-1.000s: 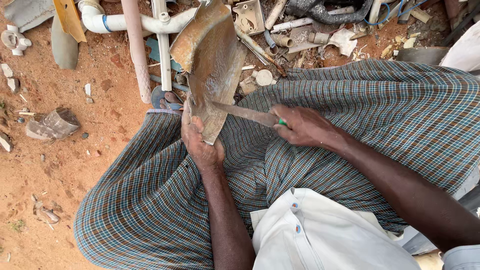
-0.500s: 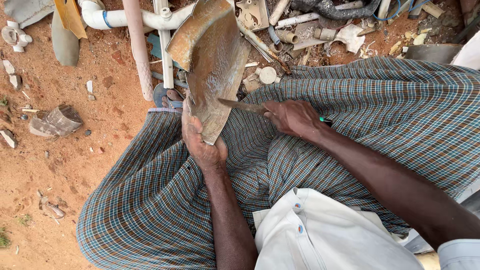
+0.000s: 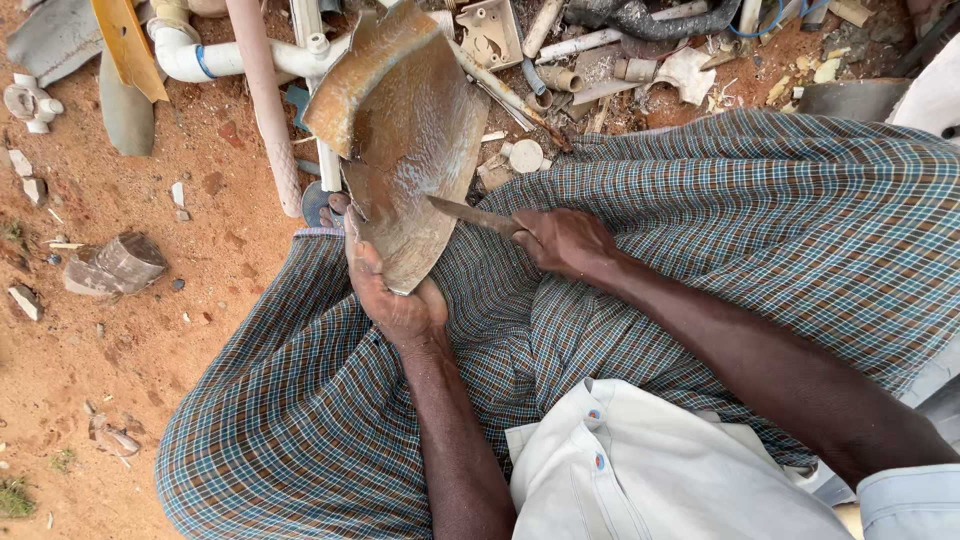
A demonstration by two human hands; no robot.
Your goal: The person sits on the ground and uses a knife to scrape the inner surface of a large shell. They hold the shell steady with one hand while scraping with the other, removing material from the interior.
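Nearest to me is my white shirt [image 3: 640, 470] with its small buttons, and below it the checked cloth [image 3: 300, 400] stretched over my knees.

My left hand [image 3: 395, 295] is curled shut around the lower, narrow end of a rusty curved metal sheet [image 3: 410, 150], thumb along its left edge, fingers hidden behind it. My right hand [image 3: 568, 240] is closed in a fist on the handle of a blade [image 3: 470, 214]; the handle itself is hidden in my grip. The blade lies nearly level, running from my fist leftward, and its tip touches the sheet's right edge, about midway up.

The sheet stands over my left knee, leaning away from me. Its long axis runs from my left hand up and slightly right toward the pipes, narrow end down, broad end up. Its hollow face looks at me, brown with a pale scraped patch in the middle; a folded rusty flap sits at its upper left.

Beyond the sheet, white pipes [image 3: 230, 58] with an elbow joint lie on the red dirt [image 3: 120, 350], crossed by a pinkish pipe [image 3: 262, 90]. A yellow strip [image 3: 125, 45] lies at the upper left. A grey stone [image 3: 115, 265] sits on the dirt to my left.

Farthest off, a small square open box [image 3: 487, 32], beige, lies among the scrap; what it holds I cannot tell. Short pipe offcuts [image 3: 590, 75] and a dark hose [image 3: 650, 18] lie around it.
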